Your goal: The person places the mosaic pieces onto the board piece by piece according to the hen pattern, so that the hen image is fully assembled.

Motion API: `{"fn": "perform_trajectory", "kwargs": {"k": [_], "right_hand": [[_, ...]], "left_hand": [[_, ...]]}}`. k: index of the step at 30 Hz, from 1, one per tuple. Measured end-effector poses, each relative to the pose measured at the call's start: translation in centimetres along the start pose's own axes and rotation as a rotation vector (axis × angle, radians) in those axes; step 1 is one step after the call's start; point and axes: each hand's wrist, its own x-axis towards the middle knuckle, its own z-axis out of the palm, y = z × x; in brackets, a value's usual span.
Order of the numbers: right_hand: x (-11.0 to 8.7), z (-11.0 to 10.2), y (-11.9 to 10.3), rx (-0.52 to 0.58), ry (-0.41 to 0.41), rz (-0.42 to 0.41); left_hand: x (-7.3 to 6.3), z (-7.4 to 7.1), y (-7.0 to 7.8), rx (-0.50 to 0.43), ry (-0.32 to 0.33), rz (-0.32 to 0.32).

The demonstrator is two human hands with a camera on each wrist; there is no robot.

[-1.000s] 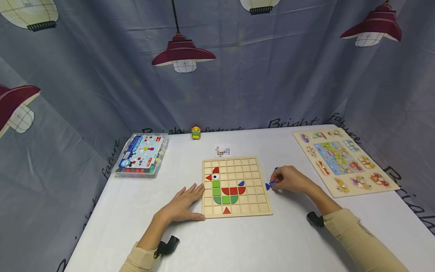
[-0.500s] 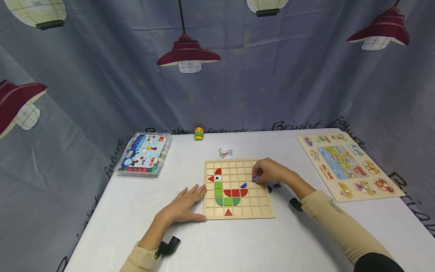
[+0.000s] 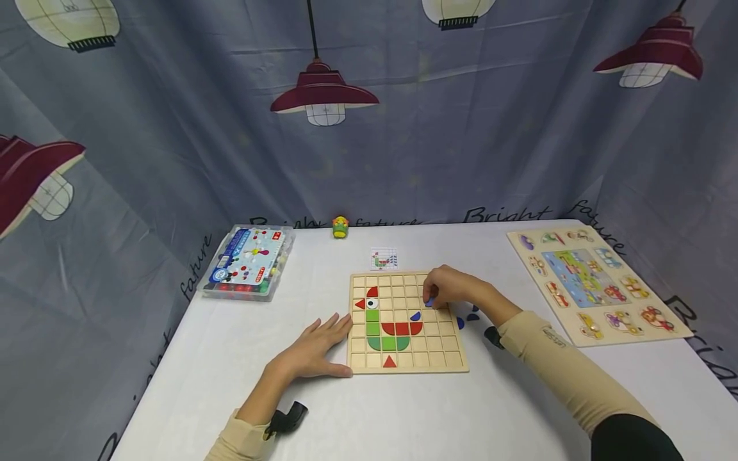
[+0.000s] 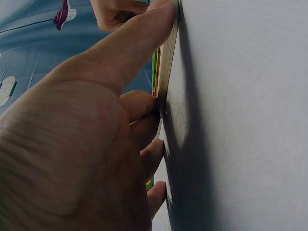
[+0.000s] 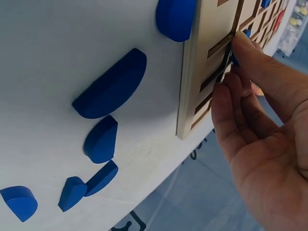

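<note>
A square wooden grid board lies in the middle of the table. Red, green and white eye pieces form a bird shape on it, with a red triangle near the front edge. One blue piece sits above the red row. My left hand rests flat, fingers spread, with thumb and fingertips against the board's left edge. Over the board's right part, my right hand pinches a small blue piece between thumb and fingers, mostly covering it. Several rounded blue blocks lie right of the board.
Behind the board lies a small pattern card. A clear plastic box of coloured parts stands at the back left, and a small toy figure at the back edge. A wooden picture puzzle takes up the right side.
My right hand has moved left from the loose blue pieces beside the board to its right-hand cells, carrying a blue piece. The left hand stays at the board's edge.
</note>
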Motion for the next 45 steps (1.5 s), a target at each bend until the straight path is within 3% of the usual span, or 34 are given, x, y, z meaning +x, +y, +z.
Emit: {"fn": "perform_trajectory", "kwargs": {"k": [31,40,45], "right_hand": [[0.0,0.6,-0.2,0.064,0.014,0.014],[-2.5,0.4,0.1,0.114,0.117,-0.021],[-4.4,0.5,1.2,0.150,0.135,0.032]], "left_hand": [[-0.1,0.1,-0.1,0.011,0.004,0.016],[-0.1,0.0,0.2,0.007,0.005,0.021],[0.0,0.1,0.1,0.009,0.005,0.014]]}}
